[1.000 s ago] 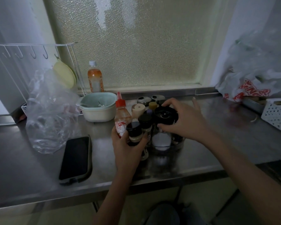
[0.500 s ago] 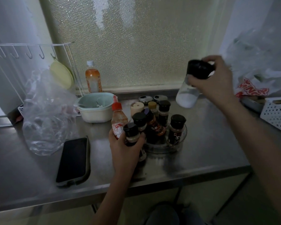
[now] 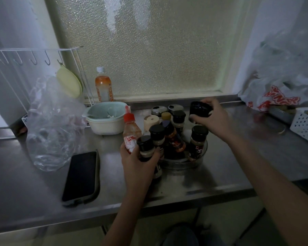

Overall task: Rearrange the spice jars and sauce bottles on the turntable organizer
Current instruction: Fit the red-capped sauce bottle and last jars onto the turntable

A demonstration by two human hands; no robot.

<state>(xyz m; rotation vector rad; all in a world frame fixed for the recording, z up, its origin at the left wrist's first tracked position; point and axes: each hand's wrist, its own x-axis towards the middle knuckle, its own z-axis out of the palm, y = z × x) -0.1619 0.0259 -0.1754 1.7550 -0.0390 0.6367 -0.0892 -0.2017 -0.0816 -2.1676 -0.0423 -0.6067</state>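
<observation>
The right hand (image 3: 213, 121) holds a large clear jar with a wide black lid (image 3: 201, 108), its fingers (image 3: 194, 119) closed round the lid from above. The jar hangs upright, over the far right part of the clear round turntable organizer (image 3: 185, 161), which stands near the front edge of the steel surface (image 3: 238, 157). The jar's body is mostly hidden behind the hand and the bottles in front.

What the next move seems to turn on is the gap straight below those fingers. Just toward the front stands a black-capped spice jar with tan powder (image 3: 198, 142), and to the left a second black-capped jar (image 3: 179, 121); a leaning dark sauce bottle with an orange label (image 3: 172, 137) fills the middle. The free spot looks to lie between the two jars, so the jar's upright axis should go straight down, and the right hand is plainly the nearer one.

The left hand (image 3: 139, 164) sits at the tray's front left edge, fingers wrapped round a small black-capped spice jar (image 3: 146, 147) and a red-capped chilli sauce bottle (image 3: 131, 134) together.
</observation>
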